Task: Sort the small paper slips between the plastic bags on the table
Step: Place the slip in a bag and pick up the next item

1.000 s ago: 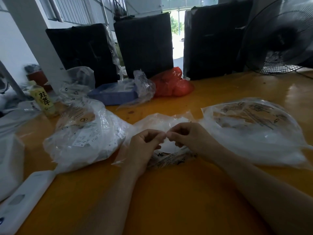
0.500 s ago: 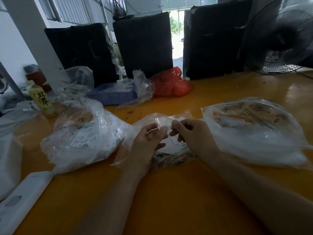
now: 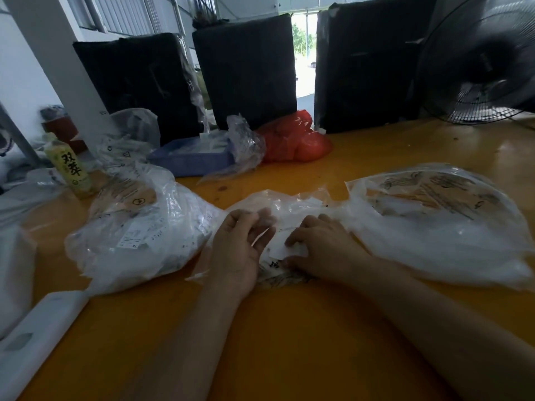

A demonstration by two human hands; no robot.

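**Head view: both hands worked at the middle bag of slips**

Head camera looked down on an orange table [image 3: 289, 342] where three clear plastic bags lay in a row. The left hand [image 3: 240, 247] rested over the near left part of the middle bag [image 3: 292, 204], its fingers extended and loosely spread, gripping nothing that could be seen. The right hand [image 3: 324, 247] sat just beside it, fingers curled down onto a small white paper slip [image 3: 282, 246] lying on that bag; whether the thumb and fingers actually pinched the slip could not be told. The slip lay between the two hands, touching the right fingertips.

The left bag [image 3: 139, 227], bulging with white slips and printed labels, touched the middle bag's left edge. The right bag [image 3: 440, 224], flatter and printed with dark marks, lay against its right edge.

Farther back stood a yellow drink bottle [image 3: 69, 166] at the left, a blue tray [image 3: 191, 160] under crumpled clear plastic, and a red bag [image 3: 295, 140]. Three black wrapped bundles [image 3: 246, 70] stood upright behind them, and a black fan [image 3: 486, 59] stood at the far right. A white flat object [image 3: 37, 337] lay at the near left edge.
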